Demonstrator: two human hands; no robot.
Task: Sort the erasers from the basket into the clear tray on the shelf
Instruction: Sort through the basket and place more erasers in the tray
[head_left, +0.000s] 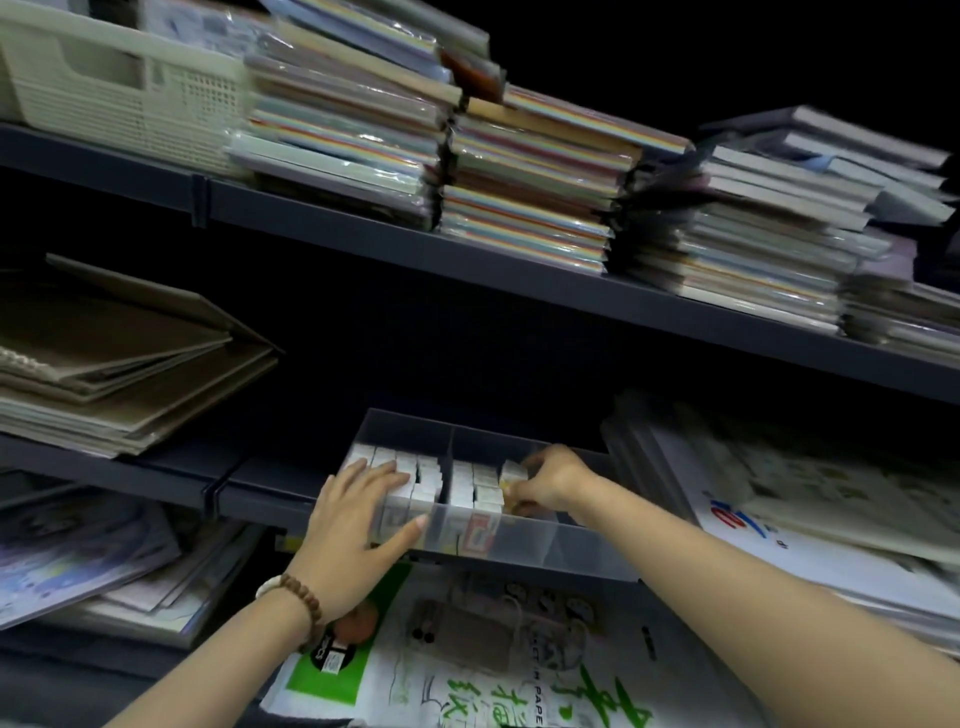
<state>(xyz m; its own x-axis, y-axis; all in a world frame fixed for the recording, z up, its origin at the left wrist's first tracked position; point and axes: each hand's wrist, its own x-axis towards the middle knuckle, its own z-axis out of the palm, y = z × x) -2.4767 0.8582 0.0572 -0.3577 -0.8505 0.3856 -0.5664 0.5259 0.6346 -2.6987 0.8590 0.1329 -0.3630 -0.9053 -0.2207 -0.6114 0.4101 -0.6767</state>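
A clear divided tray (545, 551) sits on the middle shelf and juts over its front edge. Rows of white boxed erasers (431, 480) stand in its left and middle compartments. My left hand (358, 525) lies flat with straight fingers on the left rows, thumb against the tray's front wall. My right hand (545, 483) reaches into the tray and pinches a small eraser (511, 475) at the right end of the middle rows. The basket the erasers come from is out of sight.
Stacks of wrapped coloured paper (519, 171) and a cream basket (119, 83) fill the top shelf (311, 208). Brown notebooks (119, 358) lie left of the tray, white packs (810, 499) right. Paper packs (467, 670) lie below on the lower shelf.
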